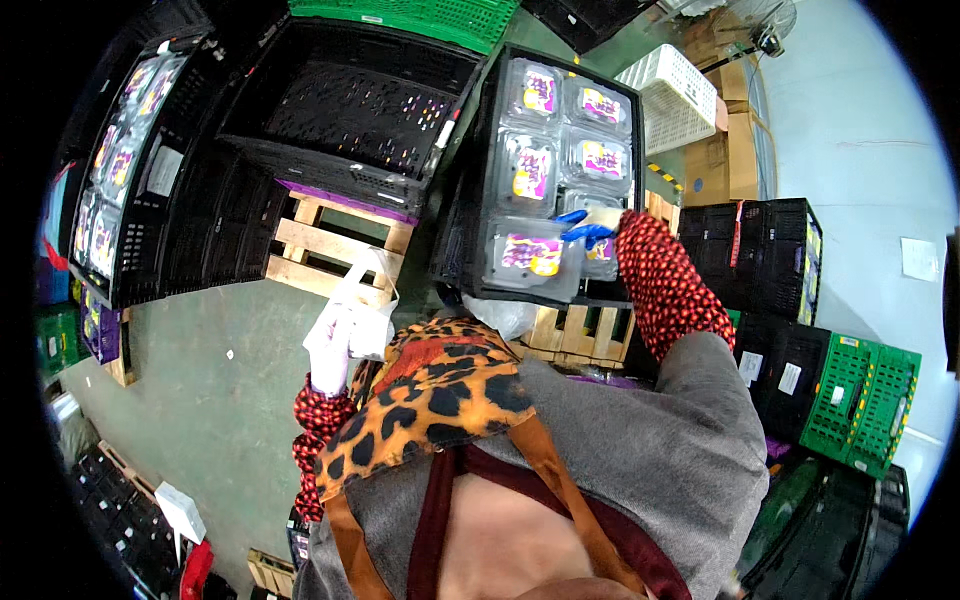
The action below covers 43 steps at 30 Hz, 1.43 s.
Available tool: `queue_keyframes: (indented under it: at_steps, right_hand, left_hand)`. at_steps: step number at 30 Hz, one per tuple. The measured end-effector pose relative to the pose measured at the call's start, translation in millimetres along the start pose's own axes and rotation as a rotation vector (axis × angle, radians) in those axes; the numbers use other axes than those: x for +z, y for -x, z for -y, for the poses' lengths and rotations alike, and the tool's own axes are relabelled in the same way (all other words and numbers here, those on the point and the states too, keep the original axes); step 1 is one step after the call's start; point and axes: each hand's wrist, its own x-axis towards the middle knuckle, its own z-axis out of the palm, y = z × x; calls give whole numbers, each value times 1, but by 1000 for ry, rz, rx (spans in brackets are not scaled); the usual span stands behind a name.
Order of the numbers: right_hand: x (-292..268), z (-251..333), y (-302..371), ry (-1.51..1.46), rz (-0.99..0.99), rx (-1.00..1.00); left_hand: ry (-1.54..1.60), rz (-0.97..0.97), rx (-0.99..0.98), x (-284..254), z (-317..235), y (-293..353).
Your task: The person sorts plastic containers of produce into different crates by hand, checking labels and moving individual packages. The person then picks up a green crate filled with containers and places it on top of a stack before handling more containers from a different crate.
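A black crate (487, 120) in front of me holds several clear plastic clamshell boxes with purple, white and yellow labels. My right hand (592, 226), in a pale glove with blue fingers, reaches in from the right. Its fingers grip the upper right corner of the near left clamshell box (530, 258), which sits higher than its neighbours. Part of another clamshell box (600, 262) shows beneath this hand. Low on my left, my left hand (330, 352) in a whitish glove is closed on a white plastic bag (368, 318); its fingers are largely hidden.
Wooden pallets (330, 240) lie under the crates. An open black crate (345, 100) stands left of mine, and another filled crate (150, 180) farther left. A white basket (672, 95) is at the back right. Black crates (755, 255) and a green crate (860, 405) stand at my right.
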Motion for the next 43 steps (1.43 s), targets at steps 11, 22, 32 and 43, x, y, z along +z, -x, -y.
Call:
queue_keyframes:
  at_steps: [11, 22, 32, 43]
  right_hand:
    - [33, -52, -17, 674, -860, -409]
    - [-173, 7, -63, 555, -1438, -580]
    - [-327, 33, -174, 575, -1017, -201]
    - [-325, -3, -213, 524, -1077, -104]
  left_hand:
    - [-54, 527, -361, 138, 78, -27]
    - [1045, 564, -1001, 315, 137, -13]
    - [968, 54, -1033, 354, 141, 1]
    - [318, -60, -569, 263, 94, 10]
